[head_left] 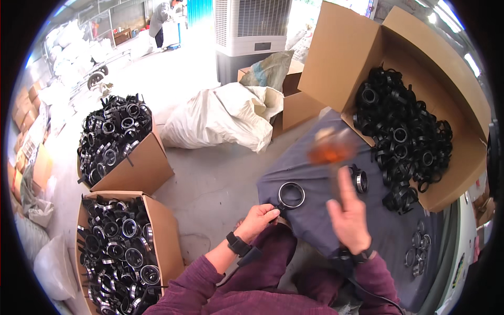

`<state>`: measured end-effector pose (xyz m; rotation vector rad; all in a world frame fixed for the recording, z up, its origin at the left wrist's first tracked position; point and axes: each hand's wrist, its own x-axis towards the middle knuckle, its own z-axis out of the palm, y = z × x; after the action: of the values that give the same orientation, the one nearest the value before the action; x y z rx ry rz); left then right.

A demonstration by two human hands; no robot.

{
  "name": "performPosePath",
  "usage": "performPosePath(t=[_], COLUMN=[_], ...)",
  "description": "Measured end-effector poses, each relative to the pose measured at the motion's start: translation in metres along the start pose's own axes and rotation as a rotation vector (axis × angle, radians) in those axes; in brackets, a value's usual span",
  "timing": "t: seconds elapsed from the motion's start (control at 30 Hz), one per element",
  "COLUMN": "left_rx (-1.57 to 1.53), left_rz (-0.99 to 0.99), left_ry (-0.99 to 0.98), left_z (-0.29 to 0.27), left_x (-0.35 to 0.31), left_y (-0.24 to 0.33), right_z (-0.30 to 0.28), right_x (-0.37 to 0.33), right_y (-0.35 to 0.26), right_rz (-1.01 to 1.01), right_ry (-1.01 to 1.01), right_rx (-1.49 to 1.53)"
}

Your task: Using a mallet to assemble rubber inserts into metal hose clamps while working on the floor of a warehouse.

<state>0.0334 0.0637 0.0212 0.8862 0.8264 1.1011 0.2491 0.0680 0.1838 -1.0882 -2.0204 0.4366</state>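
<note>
My left hand (258, 219) pinches the short handle of a round black part with a silver metal ring (303, 195), which lies on the dark grey cloth (320, 210). My right hand (348, 223) grips a mallet with an orange head (332, 150), smeared by motion, raised over the cloth beyond the part. Close to the right hand, another black part with a metal ring (361, 181) rests on the cloth. Several loose metal rings (418, 248) lie to the right on the same cloth.
A tipped cardboard box (336, 58) spills black parts (401, 134) onto the cloth. Two boxes at left, the farther (137, 167) and nearer (164, 236), hold ringed parts. White sacks (215, 115) lie ahead; an air cooler (252, 26) and a person (159, 23) stand beyond.
</note>
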Motion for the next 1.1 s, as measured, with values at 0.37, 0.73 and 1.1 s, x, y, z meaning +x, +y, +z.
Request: performPosePath(t=[0.37,0.73,1.1], left_rx=[-0.008,0.163,0.225], left_rz=[0.024,0.084,0.143], left_ry=[0.049,0.093,0.048], left_z=[-0.004,-0.004,-0.024], left_x=[-0.005,-0.017,-0.009], left_y=[0.002,0.020,-0.003], right_z=[-0.012,0.020,0.063], right_x=[-0.027,-0.082,-0.125], right_y=[-0.009,-0.008,0.003], right_rz=[0.228,0.094,0.074], right_ry=[0.149,-0.023,-0.242], right_rx=[0.058,-0.044,-0.349])
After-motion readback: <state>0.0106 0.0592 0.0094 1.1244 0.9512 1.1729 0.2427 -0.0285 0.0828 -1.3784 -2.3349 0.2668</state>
